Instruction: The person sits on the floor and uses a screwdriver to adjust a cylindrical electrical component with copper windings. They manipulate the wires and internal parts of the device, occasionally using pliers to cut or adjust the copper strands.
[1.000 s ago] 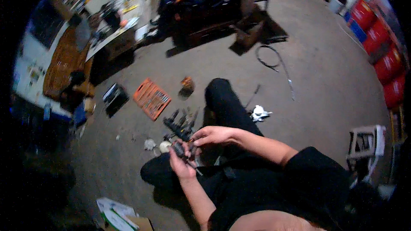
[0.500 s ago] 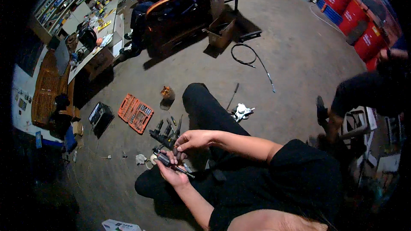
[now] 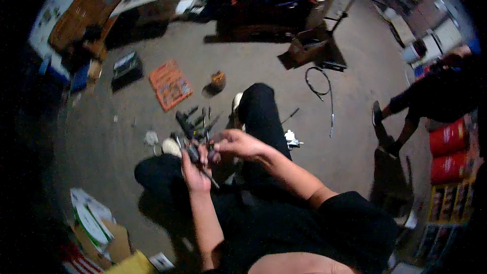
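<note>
Okay, head view, only one to go through. Cradles a dark cylindrical part point(image 3: 193, 153) in the left hand point(image 3: 195, 168), palm up, fingers curled round it; probably supported from below to bear the weight and leave the upper side reachable. Holds the right hand point(image 3: 236, 143) just beside, fingers bunched together at the near edge; seems to be pinching something small, but too blurred, cannot tell what. Likely steadying with the left to free the right for finer handling. Sits in front of the lap, between the bent knees point(image 3: 259, 94), presumably for a close look.

Looks near-black, stubby, dull; shows a thin rod point(image 3: 209, 176) slanting out toward the lap, apparently joined to it, cannot confirm.

Note a dark pronged assembly point(image 3: 190, 126) on the floor point(image 3: 350, 101) just beyond the hands, probably laid there for easy reach. See also an orange tool case point(image 3: 170, 85) farther out, lying open, likely to expose the contents. Log a looped cable point(image 3: 317, 90) well apart, right side, perhaps put aside.
</note>
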Demonstrator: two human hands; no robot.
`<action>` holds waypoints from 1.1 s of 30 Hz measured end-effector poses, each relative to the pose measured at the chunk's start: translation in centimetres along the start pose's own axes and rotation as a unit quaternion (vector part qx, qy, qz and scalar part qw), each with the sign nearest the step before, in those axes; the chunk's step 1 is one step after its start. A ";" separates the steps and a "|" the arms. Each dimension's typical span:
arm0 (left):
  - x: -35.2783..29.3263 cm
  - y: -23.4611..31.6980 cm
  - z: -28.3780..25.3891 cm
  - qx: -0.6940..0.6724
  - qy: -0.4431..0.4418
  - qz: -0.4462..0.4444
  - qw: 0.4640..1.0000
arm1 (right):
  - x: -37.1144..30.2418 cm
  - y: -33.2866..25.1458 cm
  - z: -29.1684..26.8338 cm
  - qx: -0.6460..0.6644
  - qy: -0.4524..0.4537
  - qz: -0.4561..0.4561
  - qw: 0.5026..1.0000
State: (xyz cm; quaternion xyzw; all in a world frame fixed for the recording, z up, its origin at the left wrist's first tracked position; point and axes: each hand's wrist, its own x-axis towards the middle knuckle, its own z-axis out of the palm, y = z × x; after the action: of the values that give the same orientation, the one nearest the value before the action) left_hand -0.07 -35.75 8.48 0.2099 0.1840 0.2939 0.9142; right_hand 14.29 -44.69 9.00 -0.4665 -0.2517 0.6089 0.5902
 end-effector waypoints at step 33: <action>22.9 10.5 -13.0 -0.083 0.033 -0.010 0.996 | 16.8 21.6 -15.3 0.408 0.487 0.159 0.756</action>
State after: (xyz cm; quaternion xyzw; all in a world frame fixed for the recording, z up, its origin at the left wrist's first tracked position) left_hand 6.50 -10.36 -2.18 0.1217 0.1910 0.3055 0.9249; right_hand 19.29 -36.24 -20.72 -0.4482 0.4194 0.4298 0.6623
